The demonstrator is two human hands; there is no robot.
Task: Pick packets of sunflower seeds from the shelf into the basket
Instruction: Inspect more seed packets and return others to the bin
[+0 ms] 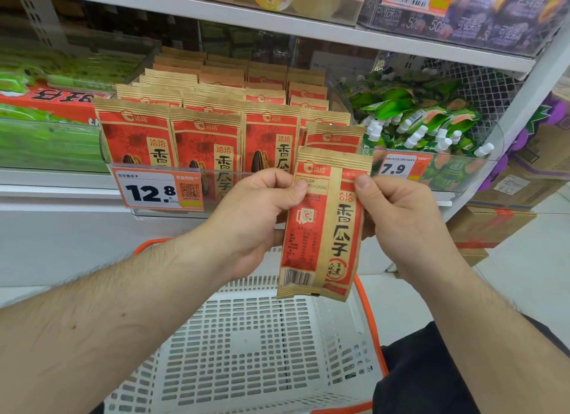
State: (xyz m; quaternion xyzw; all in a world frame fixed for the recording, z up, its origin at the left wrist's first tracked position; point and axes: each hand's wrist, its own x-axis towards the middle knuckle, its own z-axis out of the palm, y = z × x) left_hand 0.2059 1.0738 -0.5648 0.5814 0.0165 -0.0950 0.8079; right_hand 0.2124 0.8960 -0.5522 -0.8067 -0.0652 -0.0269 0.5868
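Hands, left (253,216) and right (398,216), both pinch one seed packet (324,225) above one white basket (246,345)

Below the held packet (320,225): open mouth of the white basket (246,336), bare perforated floor, free passage straight down. Orange handle (370,318) along the basket's right rim, narrowing entry on that side. Packet gripped from both sides by left hand (256,216) and right hand (401,216), both forearms lying across the basket's near corners. Ahead: clear lip (216,173) along the shelf's front edge with the 12.8 price tag (159,190), blocking low reach. Above the lip: 4 tight rows of seed packets (206,117). Overhead: upper shelf board (277,21), limiting lift. Right: clear divider (342,92), then green pouches (413,114).
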